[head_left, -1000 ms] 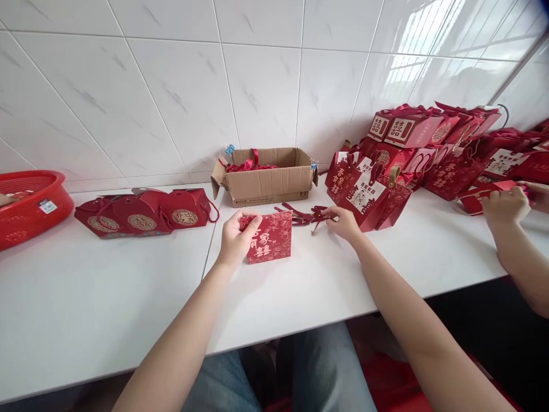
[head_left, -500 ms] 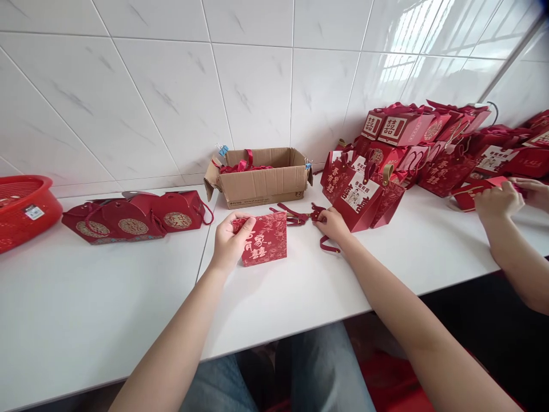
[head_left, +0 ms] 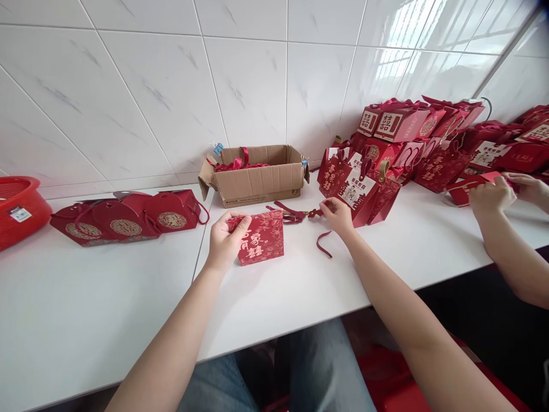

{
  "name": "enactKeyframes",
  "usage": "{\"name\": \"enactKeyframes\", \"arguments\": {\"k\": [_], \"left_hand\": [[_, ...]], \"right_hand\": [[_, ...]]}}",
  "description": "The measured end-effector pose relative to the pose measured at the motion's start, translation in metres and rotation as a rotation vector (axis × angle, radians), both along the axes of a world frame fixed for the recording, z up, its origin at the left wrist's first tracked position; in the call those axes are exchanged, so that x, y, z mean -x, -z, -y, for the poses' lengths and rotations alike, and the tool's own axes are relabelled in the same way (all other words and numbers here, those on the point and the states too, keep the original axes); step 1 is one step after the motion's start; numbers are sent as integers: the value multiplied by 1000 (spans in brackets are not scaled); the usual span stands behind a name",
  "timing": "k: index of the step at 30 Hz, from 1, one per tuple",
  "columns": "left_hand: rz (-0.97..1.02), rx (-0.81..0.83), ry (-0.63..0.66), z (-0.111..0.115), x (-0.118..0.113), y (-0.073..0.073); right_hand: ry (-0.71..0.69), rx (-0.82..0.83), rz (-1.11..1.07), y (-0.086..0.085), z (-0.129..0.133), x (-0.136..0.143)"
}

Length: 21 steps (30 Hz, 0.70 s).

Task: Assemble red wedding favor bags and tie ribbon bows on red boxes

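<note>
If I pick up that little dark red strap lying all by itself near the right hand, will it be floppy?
The strap would probably bend easily, since it lies in a curve. It's likely very light, because it looks thin and narrow.

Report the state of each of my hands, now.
Left hand: closed, holding a red rectangular paper piece with pale lettering.
Right hand: curled near thin dark-red straps; whether it grips one cannot be told.

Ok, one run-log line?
left hand: holding flat red cardboard piece; right hand: at maroon strap pile; curved maroon strap: on white table
</note>
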<state>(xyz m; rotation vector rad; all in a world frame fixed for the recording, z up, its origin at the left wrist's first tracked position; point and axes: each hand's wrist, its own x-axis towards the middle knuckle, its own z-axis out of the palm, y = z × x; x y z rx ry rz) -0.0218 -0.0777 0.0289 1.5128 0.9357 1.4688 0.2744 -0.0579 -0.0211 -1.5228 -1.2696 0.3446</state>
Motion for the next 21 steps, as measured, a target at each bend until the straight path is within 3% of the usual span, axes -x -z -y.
{"name": "enactKeyframes", "arguments": {"k": [9, 14, 21], "left_hand": [[2, 3, -2, 0, -1, 0], [-6, 9, -11, 1, -1, -1], [-8, 8, -14, 2, -1, -2]], "right_hand": [[13, -7, -112, -5, 0, -7], [40, 24, 18, -9, 7, -4], [-179, 264, 398, -8, 14, 4]]}}
